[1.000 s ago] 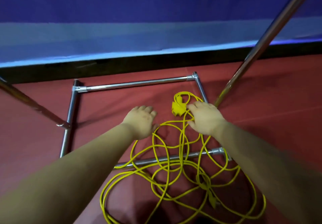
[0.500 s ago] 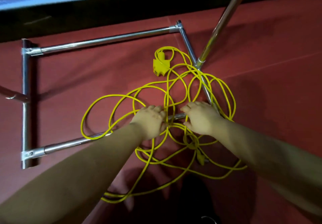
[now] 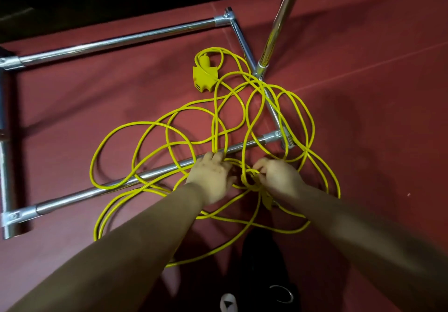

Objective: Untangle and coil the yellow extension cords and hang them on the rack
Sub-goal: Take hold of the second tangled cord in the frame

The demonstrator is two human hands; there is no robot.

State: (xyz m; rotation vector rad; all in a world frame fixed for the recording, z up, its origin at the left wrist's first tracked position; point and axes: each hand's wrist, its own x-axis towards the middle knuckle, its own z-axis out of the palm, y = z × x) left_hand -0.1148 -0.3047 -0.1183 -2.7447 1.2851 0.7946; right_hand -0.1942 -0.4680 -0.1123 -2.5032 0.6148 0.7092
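Note:
A tangled yellow extension cord [image 3: 155, 123] lies in loose loops on the red floor, draped over the near bar of the chrome rack base [image 3: 145, 175]. Its yellow socket block [image 3: 203, 78] sits further back, beside the rack's upright pole [image 3: 278, 20]. A knotted bunch of cord [image 3: 252, 180] lies between my hands, with a yellow plug [image 3: 267, 200] just below it. My left hand [image 3: 213, 178] lies palm down, its fingers curled over strands at the near bar. My right hand [image 3: 281, 178] pinches a loop of the knot.
The rack base is a rectangle of chrome tubes with its far bar [image 3: 116, 42] near a dark skirting. Red floor [image 3: 375, 117] stretches to the right. My dark shoes [image 3: 261, 277] stand at the bottom, beside a cord loop.
Both hands have come back from the socket block to the knot by the near bar. More cord loops now lie spread to the left. The camera has tilted down.

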